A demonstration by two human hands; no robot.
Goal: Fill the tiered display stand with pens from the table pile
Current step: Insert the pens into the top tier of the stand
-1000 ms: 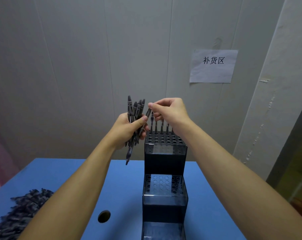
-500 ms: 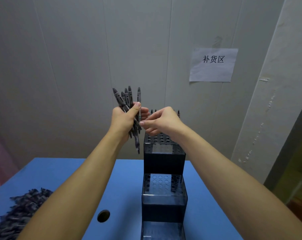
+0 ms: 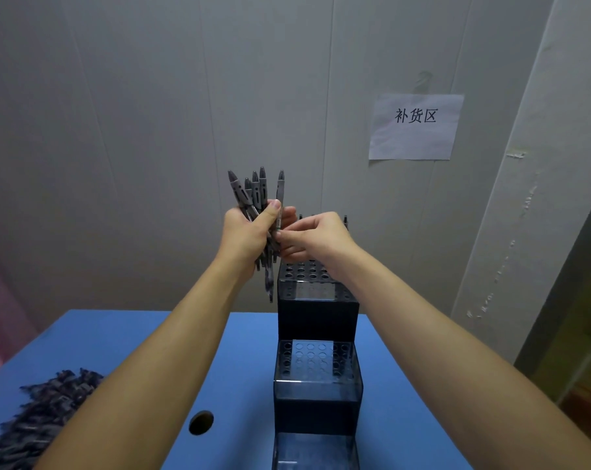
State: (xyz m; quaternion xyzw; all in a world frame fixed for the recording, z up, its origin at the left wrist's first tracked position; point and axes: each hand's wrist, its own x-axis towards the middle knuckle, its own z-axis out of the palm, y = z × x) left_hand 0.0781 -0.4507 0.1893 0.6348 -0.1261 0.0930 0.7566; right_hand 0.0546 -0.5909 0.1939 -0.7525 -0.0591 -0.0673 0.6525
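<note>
A dark tiered display stand [image 3: 318, 310] with rows of holes rises in steps on the blue table [image 3: 117, 344]. Pens in its top tier's back row are mostly hidden behind my right hand. My left hand [image 3: 250, 235] grips a bundle of grey pens [image 3: 256, 191], held upright above and left of the top tier. My right hand [image 3: 316, 239] pinches the rightmost pen of that bundle just below my left thumb. A pile of pens [image 3: 39, 415] lies at the table's near left.
A round cable hole [image 3: 201, 422] sits in the table left of the stand. A paper sign [image 3: 414, 127] hangs on the grey wall behind. The wall's corner and a dark opening lie to the right.
My right hand left the top tier's back row and came left to the bundle. My left hand rose a little and turned the bundle more upright.
</note>
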